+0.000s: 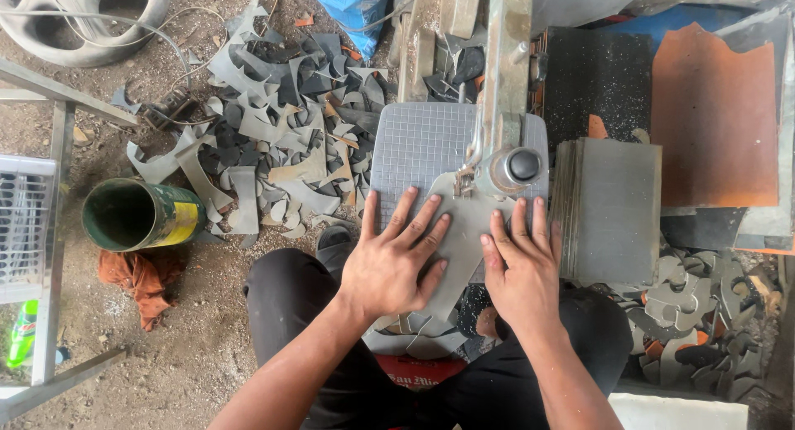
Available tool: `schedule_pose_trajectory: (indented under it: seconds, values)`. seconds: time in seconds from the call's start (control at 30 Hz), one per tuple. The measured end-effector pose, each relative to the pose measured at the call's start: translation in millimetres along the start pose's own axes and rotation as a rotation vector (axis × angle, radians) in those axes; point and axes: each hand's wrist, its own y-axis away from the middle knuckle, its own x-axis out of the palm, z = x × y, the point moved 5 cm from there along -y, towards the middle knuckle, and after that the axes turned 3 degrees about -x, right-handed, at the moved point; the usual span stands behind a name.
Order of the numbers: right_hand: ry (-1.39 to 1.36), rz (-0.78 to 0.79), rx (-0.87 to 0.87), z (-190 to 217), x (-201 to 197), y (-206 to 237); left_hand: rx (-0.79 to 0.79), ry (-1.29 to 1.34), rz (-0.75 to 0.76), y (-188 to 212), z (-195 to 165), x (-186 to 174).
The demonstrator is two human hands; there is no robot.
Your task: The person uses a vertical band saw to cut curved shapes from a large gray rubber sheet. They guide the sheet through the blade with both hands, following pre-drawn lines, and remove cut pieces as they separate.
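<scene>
Gridded saw table [414, 140], grey sheet [464, 231] under both hands [451, 268]

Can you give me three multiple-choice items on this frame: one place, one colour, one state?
1. Where is the green can lying?
A. on the dirt, left of the person
B. on the machine table
C. on the grey stack

2. What colour is the rag by the can?
A. blue
B. orange
C. white

3. How are the hands placed?
A. both lifted clear
B. both pressed flat on the grey sheet
C. one gripping the knob

Key: 1 A, the can lies on its side on the ground; 2 B, the rag is orange; 3 B, left hand and right hand lie with fingers spread on the grey sheet.
</scene>
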Motion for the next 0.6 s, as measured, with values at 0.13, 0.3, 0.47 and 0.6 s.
schedule_pose_trajectory:
  seconds: [0.13, 0.3, 0.47, 0.6]
  values:
    - [-0.017, -0.006, -0.001, -2, 0, -6, -0.017, -0.015, -0.005, -4, 1, 1]
    - [-0.032, -0.003, 0.002, -6, 0, -15, -0.048, -0.03, 0.003, -9, 2, 4]
    - [-0.04, -0.001, 0.011, -7, 0, -23, -0.102, -0.031, 0.005, -15, 5, 6]
    - [-0.042, -0.02, -0.004, -7, -1, -31, -0.125, -0.064, 0.019, -20, 6, 7]
